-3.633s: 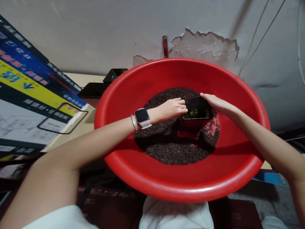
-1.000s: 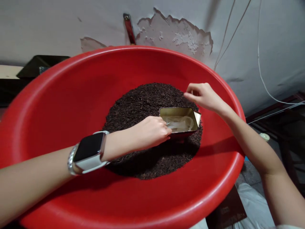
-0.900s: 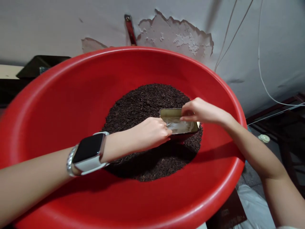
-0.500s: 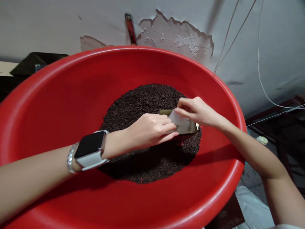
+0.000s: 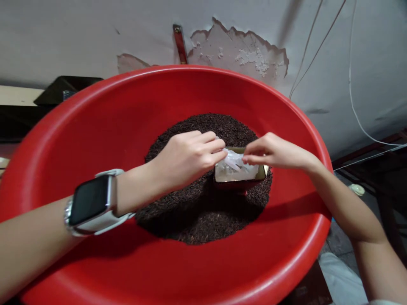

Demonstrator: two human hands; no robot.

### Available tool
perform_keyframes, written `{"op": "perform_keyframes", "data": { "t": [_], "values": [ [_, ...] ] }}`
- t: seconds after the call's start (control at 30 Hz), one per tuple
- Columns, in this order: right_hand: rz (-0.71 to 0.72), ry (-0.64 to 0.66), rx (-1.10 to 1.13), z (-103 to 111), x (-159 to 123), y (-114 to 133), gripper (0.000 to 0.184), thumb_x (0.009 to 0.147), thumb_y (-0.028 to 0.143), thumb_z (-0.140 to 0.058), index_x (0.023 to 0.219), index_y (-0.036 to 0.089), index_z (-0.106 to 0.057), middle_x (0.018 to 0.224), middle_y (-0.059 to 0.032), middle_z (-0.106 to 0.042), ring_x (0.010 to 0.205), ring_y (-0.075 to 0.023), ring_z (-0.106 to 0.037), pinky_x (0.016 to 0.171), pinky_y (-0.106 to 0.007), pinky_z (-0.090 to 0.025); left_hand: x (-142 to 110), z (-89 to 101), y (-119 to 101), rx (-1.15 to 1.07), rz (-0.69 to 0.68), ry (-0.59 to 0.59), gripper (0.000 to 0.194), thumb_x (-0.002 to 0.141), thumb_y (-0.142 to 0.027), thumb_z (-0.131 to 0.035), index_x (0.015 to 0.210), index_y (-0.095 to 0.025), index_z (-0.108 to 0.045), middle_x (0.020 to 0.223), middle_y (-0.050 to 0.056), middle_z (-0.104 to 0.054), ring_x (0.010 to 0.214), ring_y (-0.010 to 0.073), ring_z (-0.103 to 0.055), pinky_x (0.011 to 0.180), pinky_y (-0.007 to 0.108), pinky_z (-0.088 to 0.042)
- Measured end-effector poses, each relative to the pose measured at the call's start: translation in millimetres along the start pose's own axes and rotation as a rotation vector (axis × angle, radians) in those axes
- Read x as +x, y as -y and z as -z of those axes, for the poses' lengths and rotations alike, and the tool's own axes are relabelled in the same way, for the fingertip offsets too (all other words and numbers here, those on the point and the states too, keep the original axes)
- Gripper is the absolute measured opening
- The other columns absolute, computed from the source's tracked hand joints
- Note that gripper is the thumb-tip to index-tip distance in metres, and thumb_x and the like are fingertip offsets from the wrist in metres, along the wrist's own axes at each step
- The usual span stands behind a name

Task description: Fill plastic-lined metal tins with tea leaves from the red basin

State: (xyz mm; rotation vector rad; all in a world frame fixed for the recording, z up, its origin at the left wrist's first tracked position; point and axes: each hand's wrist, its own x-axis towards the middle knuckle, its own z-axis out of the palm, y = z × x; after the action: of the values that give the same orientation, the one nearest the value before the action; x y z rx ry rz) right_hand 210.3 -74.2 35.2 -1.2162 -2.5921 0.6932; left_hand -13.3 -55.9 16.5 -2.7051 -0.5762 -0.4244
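A clear plastic bag (image 5: 233, 160) lies partly inside an open rectangular tin (image 5: 240, 183), its upper part gathered between my hands. My left hand (image 5: 193, 156), with a watch on the wrist, pinches the bag's left side above the tin's left rim. On the other side, my right hand (image 5: 270, 150) pinches the bag near the tin's right end. The tin rests on a heap of dark, dry tea-like leaves (image 5: 203, 220) in a big red basin (image 5: 127, 118). The tin's lower part is in shadow.
Behind the basin is a wall (image 5: 241, 51) with peeling plaster and a red strip (image 5: 180, 44) against it. Thin white cables (image 5: 351, 84) hang at right. A dark tray-like container (image 5: 60, 89) stands at left. Pale cloth (image 5: 340, 279) shows at lower right.
My left hand has risen from the tin's front side to above its left rim, lifting the bag's edge. The bag now stretches between both hands; my right hand has shifted slightly right.
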Motion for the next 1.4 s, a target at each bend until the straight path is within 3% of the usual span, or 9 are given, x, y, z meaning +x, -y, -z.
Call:
{"op": "perform_keyframes", "data": {
  "t": [0.1, 0.27, 0.4, 0.53, 0.87, 1.0, 1.13, 1.27, 1.4],
  "values": [
    [-0.056, 0.156, -0.291, -1.5, -2.7, 4.3, 0.021, 0.086, 0.019, -0.045, 0.080, 0.017, -0.065, 0.070, -0.0021, -0.062, 0.060, -0.0095, -0.049, 0.058, -0.024, -0.030, -0.9, 6.4, 6.3, -0.031, 0.010, -0.031, 0.040, 0.092, -0.018, -0.028, 0.081, -0.020, -0.067, 0.083, 0.004, -0.067, 0.075, 0.0158, -0.057, 0.058, 0.029, -0.038],
    [-0.327, 0.011, -0.665, 1.6, -10.0, 17.4, 0.020, 0.086, 0.023, -0.047, 0.085, 0.020, -0.067, 0.072, -0.0054, -0.062, 0.061, -0.0140, -0.051, 0.053, -0.027, -0.025, -2.4, 16.3, 16.4, -0.110, -0.002, -0.109, 0.043, 0.093, -0.025, -0.027, 0.075, -0.023, -0.066, 0.091, -0.001, -0.069, 0.083, 0.0158, -0.055, 0.073, 0.033, -0.040],
    [-0.313, -0.104, -0.721, 11.2, -21.1, 15.2, 0.026, 0.079, 0.033, -0.061, 0.101, 0.020, -0.063, 0.074, -0.0048, -0.062, 0.069, -0.0176, -0.053, 0.061, -0.028, -0.031, -5.6, 22.6, 20.8, -0.119, -0.012, -0.089, 0.038, 0.091, -0.029, -0.035, 0.073, -0.023, -0.068, 0.099, -0.002, -0.068, 0.094, 0.0177, -0.053, 0.081, 0.035, -0.037],
    [-0.279, -0.067, -0.705, 11.0, -26.4, 13.2, 0.042, 0.075, 0.035, -0.066, 0.111, 0.018, -0.056, 0.088, -0.0076, -0.063, 0.082, -0.0214, -0.054, 0.066, -0.030, -0.036, -7.5, 15.7, 16.3, -0.098, 0.040, -0.018, 0.044, 0.090, -0.047, -0.037, 0.072, -0.022, -0.069, 0.086, 0.001, -0.071, 0.091, 0.0225, -0.055, 0.077, 0.038, -0.036],
    [-0.330, 0.095, -0.713, -21.2, -26.6, 10.3, 0.051, 0.076, 0.042, -0.062, 0.113, 0.012, -0.045, 0.097, -0.0151, -0.058, 0.082, -0.0239, -0.059, 0.059, -0.030, -0.041, -2.2, -10.3, -12.6, 0.041, 0.175, 0.299, 0.034, 0.079, -0.046, -0.060, 0.062, -0.016, -0.063, 0.077, 0.007, -0.068, 0.078, 0.0239, -0.055, 0.050, 0.029, -0.030],
    [-0.388, 0.162, -0.726, -26.4, -17.4, 7.8, 0.055, 0.075, 0.039, -0.064, 0.114, 0.008, -0.041, 0.100, -0.0172, -0.052, 0.079, -0.0241, -0.060, 0.054, -0.029, -0.043, -1.7, -8.6, -18.0, 0.001, 0.274, 0.465, 0.026, 0.084, -0.040, -0.056, 0.080, -0.016, -0.064, 0.098, 0.010, -0.065, 0.088, 0.0256, -0.054, 0.054, 0.028, -0.037],
    [-0.387, 0.220, -0.627, -26.3, -8.0, -0.9, 0.061, 0.066, 0.033, -0.072, 0.112, 0.005, -0.044, 0.103, -0.0185, -0.049, 0.086, -0.0257, -0.057, 0.066, -0.032, -0.048, -8.8, -18.4, -14.5, -0.115, 0.307, 0.460, 0.033, 0.086, -0.043, -0.052, 0.105, -0.017, -0.055, 0.103, 0.011, -0.061, 0.093, 0.0249, -0.053, 0.059, 0.028, -0.041],
    [-0.315, 0.146, -0.417, -31.0, -8.9, -19.8, 0.084, 0.055, 0.037, -0.077, 0.122, 0.004, -0.037, 0.108, -0.0204, -0.048, 0.103, -0.0323, -0.050, 0.085, -0.040, -0.046, -12.4, -28.3, -5.2, -0.279, 0.283, 0.441, 0.054, 0.079, -0.058, -0.053, 0.113, -0.017, -0.047, 0.093, 0.010, -0.061, 0.087, 0.0247, -0.058, 0.062, 0.028, -0.043],
    [-0.274, -0.040, -0.173, -40.3, -20.3, -36.1, 0.099, 0.052, 0.039, -0.077, 0.131, 0.008, -0.026, 0.120, -0.0205, -0.042, 0.116, -0.0323, -0.043, 0.096, -0.044, -0.040, -7.4, -23.5, 0.8, -0.393, 0.252, 0.475, 0.052, 0.077, -0.061, -0.053, 0.105, -0.017, -0.049, 0.088, 0.008, -0.062, 0.079, 0.0226, -0.061, 0.063, 0.027, -0.044]
  ]
}}
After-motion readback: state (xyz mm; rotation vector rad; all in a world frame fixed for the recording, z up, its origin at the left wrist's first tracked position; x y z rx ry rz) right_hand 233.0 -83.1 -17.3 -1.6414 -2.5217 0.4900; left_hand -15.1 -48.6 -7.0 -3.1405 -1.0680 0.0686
